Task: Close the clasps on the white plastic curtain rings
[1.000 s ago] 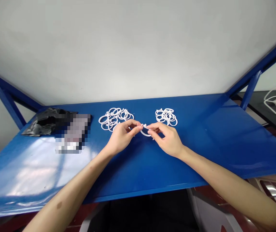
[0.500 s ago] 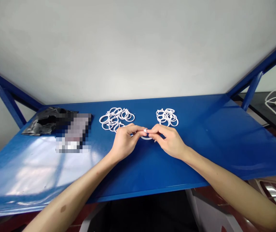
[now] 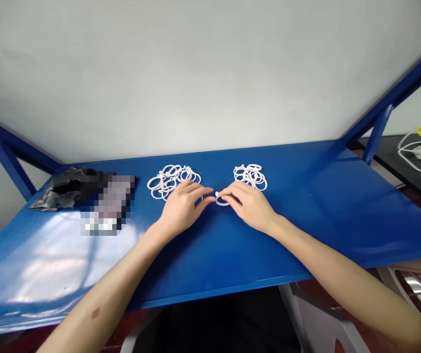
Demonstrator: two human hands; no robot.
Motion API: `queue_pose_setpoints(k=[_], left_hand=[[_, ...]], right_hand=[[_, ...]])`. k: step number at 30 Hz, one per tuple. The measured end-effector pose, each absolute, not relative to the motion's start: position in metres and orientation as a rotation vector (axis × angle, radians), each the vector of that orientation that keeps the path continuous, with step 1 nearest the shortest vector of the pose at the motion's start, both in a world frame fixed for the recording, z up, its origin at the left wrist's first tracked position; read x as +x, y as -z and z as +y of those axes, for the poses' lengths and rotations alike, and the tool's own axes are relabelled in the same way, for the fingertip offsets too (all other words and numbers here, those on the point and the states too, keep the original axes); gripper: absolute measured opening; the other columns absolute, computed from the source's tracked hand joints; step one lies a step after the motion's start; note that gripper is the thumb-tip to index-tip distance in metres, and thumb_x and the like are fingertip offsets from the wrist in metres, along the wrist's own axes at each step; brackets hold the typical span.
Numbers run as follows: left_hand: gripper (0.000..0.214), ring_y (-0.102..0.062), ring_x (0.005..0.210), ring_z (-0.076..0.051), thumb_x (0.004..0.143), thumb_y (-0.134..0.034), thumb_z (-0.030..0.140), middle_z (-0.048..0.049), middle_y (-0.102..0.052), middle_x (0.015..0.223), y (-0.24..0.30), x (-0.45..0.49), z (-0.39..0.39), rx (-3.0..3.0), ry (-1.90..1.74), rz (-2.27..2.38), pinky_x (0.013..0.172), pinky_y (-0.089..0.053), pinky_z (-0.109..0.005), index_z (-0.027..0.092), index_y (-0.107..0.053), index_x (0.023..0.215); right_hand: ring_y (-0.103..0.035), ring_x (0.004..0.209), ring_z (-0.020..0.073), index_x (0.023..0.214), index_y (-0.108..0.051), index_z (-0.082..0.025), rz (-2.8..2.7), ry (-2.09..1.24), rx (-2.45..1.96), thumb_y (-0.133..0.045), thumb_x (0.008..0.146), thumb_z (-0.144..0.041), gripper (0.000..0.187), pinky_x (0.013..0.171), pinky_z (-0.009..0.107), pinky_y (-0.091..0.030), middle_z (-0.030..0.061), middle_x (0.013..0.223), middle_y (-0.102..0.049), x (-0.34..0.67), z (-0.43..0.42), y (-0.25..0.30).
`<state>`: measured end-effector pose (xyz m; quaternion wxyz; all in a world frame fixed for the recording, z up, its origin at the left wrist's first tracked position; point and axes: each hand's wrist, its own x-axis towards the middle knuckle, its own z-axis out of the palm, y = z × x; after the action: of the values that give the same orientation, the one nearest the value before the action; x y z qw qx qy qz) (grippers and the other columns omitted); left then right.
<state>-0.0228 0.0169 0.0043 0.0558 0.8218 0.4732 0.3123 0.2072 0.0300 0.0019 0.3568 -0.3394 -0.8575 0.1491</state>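
My right hand point(image 3: 251, 203) pinches a white plastic ring point(image 3: 222, 202) between thumb and fingers, just above the blue table. A small round knob shows on the ring at its left end; part of the ring is hidden behind my fingers. Just left of it is my left hand point(image 3: 184, 206), thumb and forefinger apart with nothing visible between them. Beyond my left hand lies a loose pile of similar white rings point(image 3: 155, 183), partly covered by that hand. A second, smaller pile of rings point(image 3: 261, 182) sits behind my right hand.
A crumpled black plastic bag point(image 3: 61, 189) lies at the left of the blue table point(image 3: 203, 264), beside a blurred-out flat object point(image 3: 113, 198). A pale wall stands behind. Blue frame bars point(image 3: 378, 135) rise at both sides. White cables point(image 3: 405, 147) are at far right.
My left hand has let go of the ring and drawn back to the left, its fingertips parting. My right hand keeps hold of the ring. The view has shifted slightly.
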Motion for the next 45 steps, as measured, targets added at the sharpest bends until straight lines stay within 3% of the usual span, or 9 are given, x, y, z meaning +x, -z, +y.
queue_pose_setpoints(k=[7, 13, 23, 28, 32, 35, 40, 45], left_hand=[[0.034, -0.053, 0.105, -0.032, 0.092, -0.064, 0.045, -0.0139, -0.066, 0.116, 0.001, -0.053, 0.036, 2.677, -0.758, 1.768, 0.095, -0.046, -0.051, 0.019, -0.074, 0.112], [0.019, -0.052, 0.101, -0.029, 0.095, -0.06, 0.032, -0.0108, -0.067, 0.108, 0.014, -0.053, 0.041, 2.621, -0.796, 1.742, 0.093, -0.045, -0.048, 0.02, -0.076, 0.092], [0.01, -0.051, 0.097, -0.028, 0.095, -0.066, 0.029, -0.009, -0.07, 0.104, -0.001, -0.05, 0.036, 2.669, -0.988, 1.7, 0.083, -0.041, -0.043, 0.023, -0.073, 0.09], [0.009, -0.055, 0.09, -0.023, 0.096, -0.065, 0.026, -0.0047, -0.073, 0.098, -0.01, -0.029, 0.016, 2.775, -1.14, 1.414, 0.083, -0.042, -0.04, 0.026, -0.073, 0.093], [0.014, -0.058, 0.091, -0.021, 0.097, -0.063, 0.021, -0.0028, -0.075, 0.098, -0.008, -0.014, 0.002, 2.804, -1.057, 1.185, 0.081, -0.043, -0.037, 0.029, -0.074, 0.096], [0.014, -0.061, 0.091, -0.02, 0.098, -0.061, 0.022, -0.0037, -0.075, 0.1, -0.007, -0.01, -0.002, 2.806, -1.015, 1.164, 0.081, -0.046, -0.036, 0.029, -0.074, 0.1], [0.015, -0.064, 0.086, -0.018, 0.095, -0.066, 0.03, -0.0061, -0.073, 0.099, -0.01, -0.007, -0.002, 2.516, -1.264, 1.319, 0.078, -0.052, -0.033, 0.023, -0.069, 0.108], [0.029, -0.064, 0.073, -0.014, 0.096, -0.062, 0.04, -0.0035, -0.073, 0.092, -0.013, -0.007, 0.0, 1.96, -1.073, 1.343, 0.066, -0.051, -0.027, 0.021, -0.066, 0.119]], right_hand=[[-0.067, 0.087, 0.0209, 0.099, -0.07, -0.023, -1.991, -0.164, -1.358, -0.058, 0.099, -0.026, 0.012, 0.073, 0.036, -0.054, 0.0065, 0.104, -0.067, 0.243, 0.063, -0.011], [-0.066, 0.084, 0.0207, 0.099, -0.071, -0.023, -1.932, -0.234, -1.422, -0.061, 0.095, -0.026, 0.012, 0.075, 0.037, -0.054, 0.005, 0.099, -0.069, 0.251, 0.078, -0.003], [-0.064, 0.097, 0.0257, 0.103, -0.069, -0.023, -1.94, -0.137, -1.227, -0.059, 0.098, -0.028, 0.012, 0.082, 0.042, -0.055, 0.0087, 0.103, -0.069, 0.24, 0.062, -0.011], [-0.067, 0.081, 0.0173, 0.112, -0.066, -0.023, -2.052, -0.46, -1.031, -0.06, 0.099, -0.032, 0.016, 0.077, 0.035, -0.057, 0.005, 0.102, -0.071, 0.215, 0.035, -0.01], [-0.07, 0.076, 0.0145, 0.118, -0.061, -0.023, -2.018, -0.762, -0.955, -0.059, 0.1, -0.032, 0.02, 0.072, 0.03, -0.058, 0.0013, 0.095, -0.074, 0.203, 0.023, -0.007], [-0.072, 0.074, 0.0139, 0.116, -0.06, -0.023, -1.932, -0.797, -0.926, -0.056, 0.101, -0.028, 0.016, 0.073, 0.03, -0.059, -0.0006, 0.087, -0.075, 0.203, 0.022, -0.007], [-0.074, 0.074, 0.0144, 0.108, -0.06, -0.023, -1.873, -0.792, -0.904, -0.059, 0.1, -0.03, 0.011, 0.07, 0.028, -0.06, 0.0012, 0.089, -0.077, 0.205, 0.023, -0.008], [-0.074, 0.071, 0.0131, 0.103, -0.062, -0.023, -1.901, -0.866, -0.88, -0.061, 0.098, -0.03, 0.009, 0.067, 0.026, -0.059, 0.0, 0.089, -0.077, 0.204, 0.02, -0.009]])
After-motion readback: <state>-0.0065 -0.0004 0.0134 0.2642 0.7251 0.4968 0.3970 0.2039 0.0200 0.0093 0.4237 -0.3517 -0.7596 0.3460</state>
